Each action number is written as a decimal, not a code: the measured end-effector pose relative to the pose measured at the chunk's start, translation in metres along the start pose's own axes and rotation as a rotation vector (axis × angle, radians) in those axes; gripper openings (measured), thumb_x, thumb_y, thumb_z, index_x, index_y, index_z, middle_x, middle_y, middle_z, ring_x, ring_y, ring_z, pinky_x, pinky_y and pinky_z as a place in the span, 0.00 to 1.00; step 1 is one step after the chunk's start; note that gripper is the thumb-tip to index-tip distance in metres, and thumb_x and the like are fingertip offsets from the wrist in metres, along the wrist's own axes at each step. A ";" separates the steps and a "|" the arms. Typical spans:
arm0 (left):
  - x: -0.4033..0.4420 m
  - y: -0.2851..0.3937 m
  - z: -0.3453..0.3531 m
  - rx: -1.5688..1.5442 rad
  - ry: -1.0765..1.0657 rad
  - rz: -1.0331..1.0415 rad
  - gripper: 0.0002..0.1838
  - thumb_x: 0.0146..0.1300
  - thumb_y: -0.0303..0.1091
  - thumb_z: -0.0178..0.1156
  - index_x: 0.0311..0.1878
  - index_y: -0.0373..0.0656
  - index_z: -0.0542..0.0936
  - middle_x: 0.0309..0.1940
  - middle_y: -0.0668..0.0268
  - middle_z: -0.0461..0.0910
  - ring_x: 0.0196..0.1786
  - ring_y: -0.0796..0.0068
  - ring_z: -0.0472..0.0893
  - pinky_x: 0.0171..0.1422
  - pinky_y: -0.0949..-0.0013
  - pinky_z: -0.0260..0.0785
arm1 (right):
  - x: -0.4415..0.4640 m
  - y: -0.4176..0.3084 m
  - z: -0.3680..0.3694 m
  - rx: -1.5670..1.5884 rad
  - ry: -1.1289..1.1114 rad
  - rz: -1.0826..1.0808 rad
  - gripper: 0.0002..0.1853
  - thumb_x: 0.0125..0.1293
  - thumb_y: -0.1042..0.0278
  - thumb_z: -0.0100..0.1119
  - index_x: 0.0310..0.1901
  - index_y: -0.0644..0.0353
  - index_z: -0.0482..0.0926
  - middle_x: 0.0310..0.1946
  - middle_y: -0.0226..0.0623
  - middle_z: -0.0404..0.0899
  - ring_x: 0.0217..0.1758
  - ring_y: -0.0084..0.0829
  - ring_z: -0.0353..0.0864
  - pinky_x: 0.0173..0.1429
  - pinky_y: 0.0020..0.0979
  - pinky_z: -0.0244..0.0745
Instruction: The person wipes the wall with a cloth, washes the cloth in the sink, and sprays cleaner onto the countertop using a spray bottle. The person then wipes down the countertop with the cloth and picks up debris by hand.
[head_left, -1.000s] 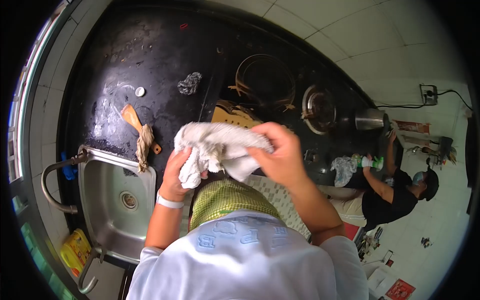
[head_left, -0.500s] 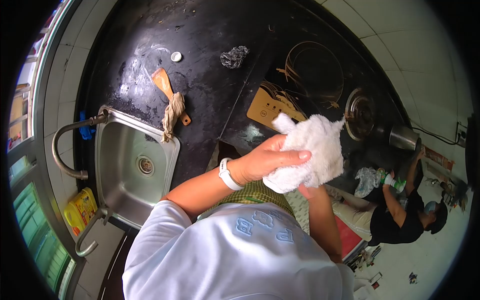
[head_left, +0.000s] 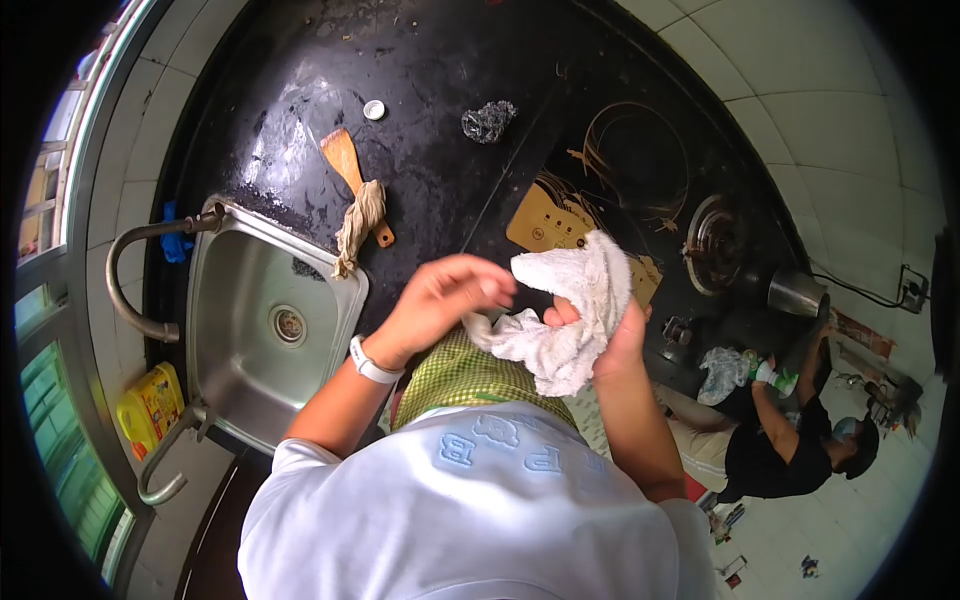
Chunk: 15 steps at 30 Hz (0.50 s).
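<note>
The fingers of the right hand [head_left: 622, 345] are clamped on a crumpled white cloth [head_left: 570, 345], thumb along its outer edge and fingertips poking through its folds; the left hand [head_left: 440, 300] is loosely curled beside it, nothing seen in its grasp, though whether its fingertips brush the cloth cannot be told. The cloth hangs in the air in front of the body, over the near edge of the counter [head_left: 430, 60]. Handling appears to be midway: the cloth is up and gathered, but neither neatly folded nor set down. Half a second earlier the left hand gripped it from above, thumb on top, as a fuller bundle; now that hand has come away and the cloth droops more loosely. Beyond lie a wooden spatula [head_left: 341, 158] with a tan rag [head_left: 361, 220] across its handle, a wire scrubber [head_left: 489, 122] and a white cap [head_left: 374, 110], all resting as before.
</note>
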<state>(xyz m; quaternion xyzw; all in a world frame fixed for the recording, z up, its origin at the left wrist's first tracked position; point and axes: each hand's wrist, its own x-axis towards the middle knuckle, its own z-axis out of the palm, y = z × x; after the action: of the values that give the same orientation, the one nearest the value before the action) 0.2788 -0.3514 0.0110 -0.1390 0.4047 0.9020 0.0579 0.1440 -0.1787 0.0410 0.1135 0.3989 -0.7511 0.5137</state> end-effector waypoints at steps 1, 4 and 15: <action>0.002 0.003 -0.007 -0.029 0.137 0.031 0.10 0.64 0.32 0.55 0.45 0.37 0.77 0.40 0.65 0.80 0.43 0.78 0.78 0.50 0.74 0.70 | 0.005 0.003 0.005 0.075 -0.020 0.050 0.24 0.63 0.51 0.38 0.52 0.60 0.70 0.29 0.36 0.72 0.26 0.30 0.67 0.35 0.33 0.64; 0.023 -0.001 -0.049 0.276 0.476 0.250 0.10 0.62 0.28 0.57 0.46 0.37 0.76 0.38 0.68 0.79 0.40 0.82 0.76 0.47 0.78 0.69 | 0.021 0.005 0.017 0.210 -0.051 0.095 0.22 0.62 0.51 0.39 0.48 0.59 0.71 0.24 0.33 0.69 0.23 0.27 0.62 0.30 0.30 0.62; 0.166 0.028 -0.117 1.389 0.759 0.545 0.18 0.45 0.27 0.63 0.44 0.42 0.77 0.39 0.58 0.77 0.44 0.56 0.73 0.51 0.61 0.67 | 0.048 0.009 0.037 0.319 0.091 0.111 0.18 0.65 0.54 0.40 0.40 0.59 0.75 0.24 0.38 0.75 0.25 0.34 0.73 0.27 0.34 0.70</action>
<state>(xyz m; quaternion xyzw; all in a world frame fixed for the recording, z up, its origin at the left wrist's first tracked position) 0.1379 -0.4593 -0.0925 -0.2634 0.8798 0.3219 -0.2300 0.1386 -0.2397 0.0332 0.2491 0.2906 -0.7696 0.5111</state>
